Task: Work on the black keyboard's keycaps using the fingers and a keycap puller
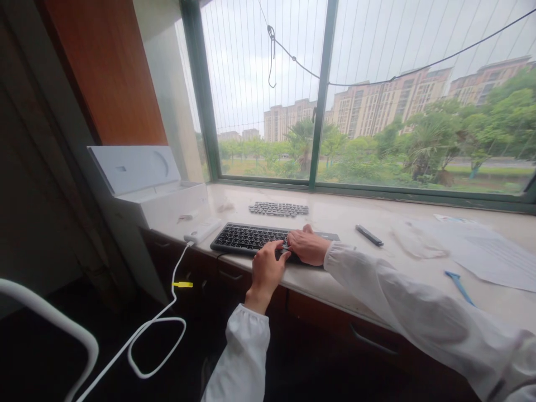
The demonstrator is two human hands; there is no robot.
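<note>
A black keyboard [247, 237] lies near the front edge of the white counter, its length running left to right. My left hand [267, 269] is at its front edge, with thumb and index finger pinched together over the right half. Across that same part rests my right hand [309, 245], fingers curled down toward the left fingertips. Something small and dark shows between the fingertips, but I cannot tell what it is. Behind the keyboard, several loose dark keycaps [278, 209] are laid out in rows.
Left stands an open white box [167, 204] beside a white power strip [203, 230] with a white cable [173, 285] hanging off the edge. Toward the right lie a black bar [369, 235], a clear plastic bag [419, 240], a blue tool [459, 287] and paper sheets [498, 257].
</note>
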